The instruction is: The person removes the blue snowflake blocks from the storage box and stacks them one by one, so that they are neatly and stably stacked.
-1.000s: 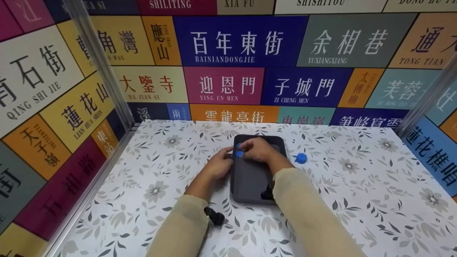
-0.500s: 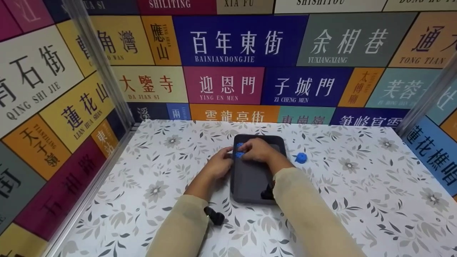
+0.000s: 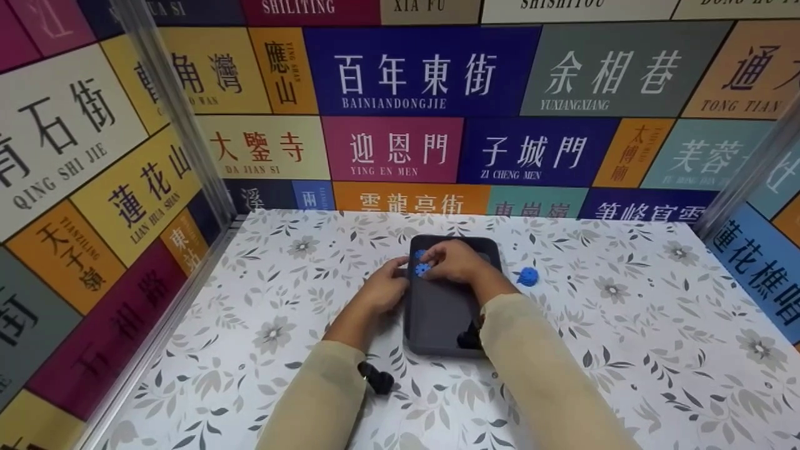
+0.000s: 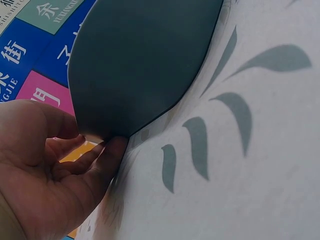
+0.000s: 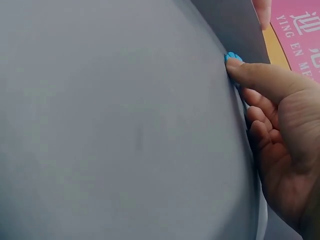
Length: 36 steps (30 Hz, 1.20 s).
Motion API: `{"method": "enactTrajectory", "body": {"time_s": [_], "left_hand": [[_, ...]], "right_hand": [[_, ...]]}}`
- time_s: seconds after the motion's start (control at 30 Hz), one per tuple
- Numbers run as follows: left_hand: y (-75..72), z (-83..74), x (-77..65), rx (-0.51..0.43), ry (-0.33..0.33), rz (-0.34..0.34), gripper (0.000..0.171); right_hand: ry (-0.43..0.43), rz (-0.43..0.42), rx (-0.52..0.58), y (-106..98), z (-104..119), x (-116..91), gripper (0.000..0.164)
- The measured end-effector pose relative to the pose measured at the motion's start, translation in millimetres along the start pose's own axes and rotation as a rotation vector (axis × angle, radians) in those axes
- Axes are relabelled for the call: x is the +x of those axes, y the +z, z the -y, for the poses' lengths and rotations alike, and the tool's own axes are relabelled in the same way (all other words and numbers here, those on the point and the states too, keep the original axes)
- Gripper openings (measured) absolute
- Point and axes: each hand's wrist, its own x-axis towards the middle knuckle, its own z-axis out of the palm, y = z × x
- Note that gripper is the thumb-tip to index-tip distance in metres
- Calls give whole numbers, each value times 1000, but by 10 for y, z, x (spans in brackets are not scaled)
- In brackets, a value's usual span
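A dark grey rectangular tray point(image 3: 445, 322) lies on the table. On its left side my left hand point(image 3: 384, 287) grips the edge; in the left wrist view the fingers of the left hand point(image 4: 65, 165) meet the tray's outer wall point(image 4: 145, 60). Inside the tray, near its far left corner, my right hand point(image 3: 455, 261) pinches a blue notched plastic disc point(image 3: 422, 269) between thumb and fingers. Another blue piece point(image 3: 419, 254) shows just beyond it, partly covered by the fingers. From the right wrist, only the edge of a blue disc point(image 5: 233, 57) shows past the right thumb point(image 5: 250, 72).
Right of the tray sits a small blue cluster of similar notched discs point(image 3: 528, 276). A floral white cloth covers the table point(image 3: 625, 350). Printed panels point(image 3: 400, 150) stand behind and at both sides. A black wrist camera point(image 3: 376, 379) sits on the left sleeve.
The blue disc at my right fingertips has tipped so that its notched face shows more. Both hands and the tray have stayed almost where they were.
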Motion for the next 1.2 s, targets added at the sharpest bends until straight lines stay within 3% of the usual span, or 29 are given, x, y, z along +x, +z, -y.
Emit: {"method": "enactTrajectory", "body": {"time_s": [0.3,0.63,0.9,1.07,1.2], "left_hand": [[-14,-4,-7,4,24,-8,64],[20,-8,1,3,21,-13,63],[65,-20,8,-70,-30,-11,63],[46,-14,-13,-59,-14,-21,62],[15,-5,-22,-41,10,-23,62]], "right_hand": [[17,-35,-10,-24,-9,14,21],[58,-80,74,-116,-4,-31,21],[63,-193,291,-321,231,-110,23],[95,-280,462,-541,433,-376,25],[83,-346,554,-641,424,-640,30]]}}
